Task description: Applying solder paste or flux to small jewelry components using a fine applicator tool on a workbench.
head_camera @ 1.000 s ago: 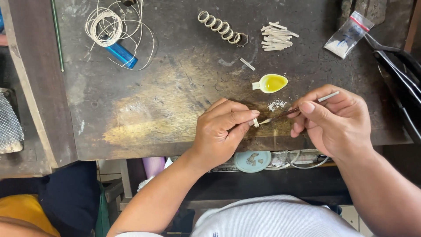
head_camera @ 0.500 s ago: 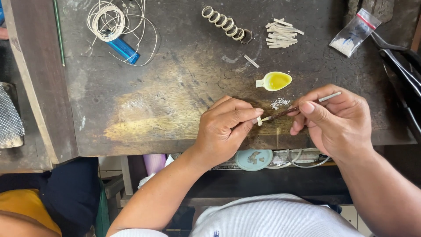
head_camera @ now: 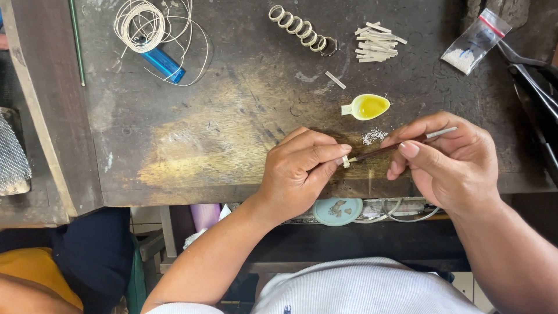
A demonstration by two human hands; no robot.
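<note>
My left hand (head_camera: 302, 168) pinches a small pale ring piece (head_camera: 345, 161) between thumb and forefinger at the near edge of the worn workbench (head_camera: 192, 128). My right hand (head_camera: 450, 160) holds a thin brush-like tool (head_camera: 395, 146) like a pen, its tip touching the small piece. Just beyond the hands lie a little pile of whitish grains (head_camera: 373, 136) and a small white spoon of yellow liquid (head_camera: 366, 107).
Farther back lie a chain of metal rings (head_camera: 301, 28), a heap of short pale sticks (head_camera: 378, 43), a single stick (head_camera: 335, 79), a coil of white wire (head_camera: 139, 18), a blue lighter (head_camera: 164, 64) and a small plastic bag of powder (head_camera: 475, 40). Dark pliers (head_camera: 532, 75) rest at right.
Both hands stay close together over the small piece; the tool tip shifts slightly against it. The view has drifted a little.
</note>
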